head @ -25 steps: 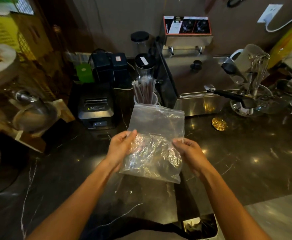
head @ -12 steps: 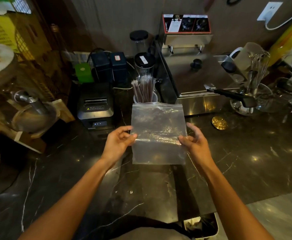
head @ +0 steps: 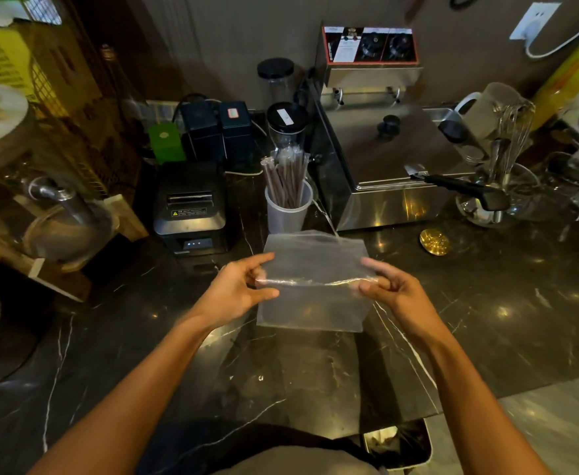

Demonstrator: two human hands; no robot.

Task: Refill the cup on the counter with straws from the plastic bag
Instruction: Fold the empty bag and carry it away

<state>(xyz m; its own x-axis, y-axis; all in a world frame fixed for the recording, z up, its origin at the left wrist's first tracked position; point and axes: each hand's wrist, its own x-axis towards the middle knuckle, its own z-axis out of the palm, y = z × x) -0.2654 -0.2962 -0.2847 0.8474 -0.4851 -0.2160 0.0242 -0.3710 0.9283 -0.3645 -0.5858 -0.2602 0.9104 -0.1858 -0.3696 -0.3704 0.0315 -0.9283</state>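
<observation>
The left hand (head: 238, 291) and right hand (head: 392, 289) pinch the flat plastic bag (head: 313, 303) by its sides above the counter (head: 486, 320), near the cup (head: 286, 210) with straws (head: 286, 178).

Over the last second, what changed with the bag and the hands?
The plastic bag, crumpled and bulging a second ago, is now flattened and stretched taut between the left hand and right hand, both still pinching its edges. The cup of straws stayed put.

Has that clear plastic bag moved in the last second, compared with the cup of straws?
Yes. The plastic bag has dropped lower and flattened out: its top edge once covered the cup, and now sits just below the cup's base.
</observation>
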